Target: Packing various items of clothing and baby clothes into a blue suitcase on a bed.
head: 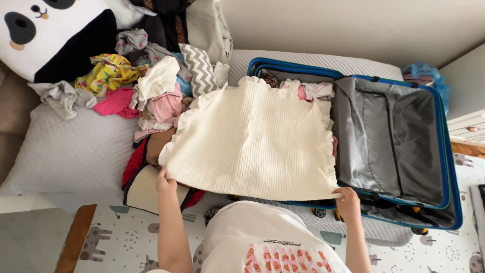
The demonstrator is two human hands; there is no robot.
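Cream ribbed knit top with ruffled edges point(252, 139) lies spread flat at frame centre over the open blue hard-shell suitcase point(451, 167). Left hand point(164, 182) pinches its lower left corner; right hand point(347, 198) grips the lower right. Crumpled colourful clothes point(146, 83) heap upper left.

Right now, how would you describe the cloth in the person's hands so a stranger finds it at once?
Look at the open blue suitcase on the bed. Spread over its left half is a cream ribbed top, held at its near corners by the left hand and right hand. Unlike the colourful clothes pile beside it, it is plain, with ruffled edges.
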